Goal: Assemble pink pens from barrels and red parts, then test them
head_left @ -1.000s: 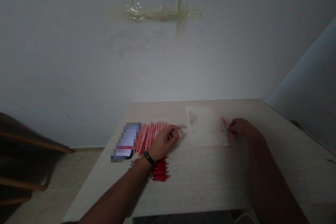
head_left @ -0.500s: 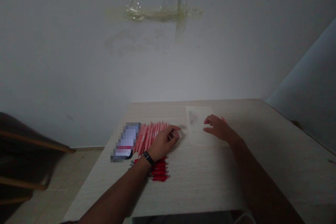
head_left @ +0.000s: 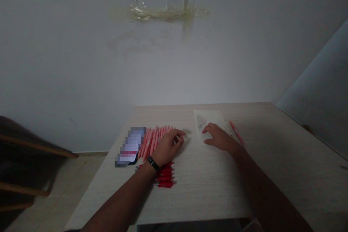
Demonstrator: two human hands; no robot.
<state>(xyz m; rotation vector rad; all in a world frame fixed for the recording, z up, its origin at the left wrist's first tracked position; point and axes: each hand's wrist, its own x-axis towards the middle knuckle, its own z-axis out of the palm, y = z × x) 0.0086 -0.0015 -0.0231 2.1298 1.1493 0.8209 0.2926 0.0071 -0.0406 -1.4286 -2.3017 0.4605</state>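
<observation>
My left hand (head_left: pixel 169 146), with a black band on its wrist, rests beside a row of pink pens (head_left: pixel 152 139); its fingers are curved apart, holding nothing. Several red pens (head_left: pixel 165 177) lie below that wrist, partly hidden by it. Over a white sheet (head_left: pixel 201 136) with dark scribbles near its upper left is my right hand (head_left: pixel 216 137), fingers bent and spread, with nothing between them. A single pink pen (head_left: pixel 236 132) lies slanted to the right of the sheet.
A phone (head_left: pixel 131 146) with a blurred screen lies left of the pink pens. The wooden table (head_left: pixel 206 195) meets a grey wall behind, where clear tape is stuck. Dark furniture with wooden bars (head_left: pixel 24 188) stands on the floor at left.
My right hand has moved left and slightly down over the sheet, uncovering the single pink pen. My left hand has barely moved.
</observation>
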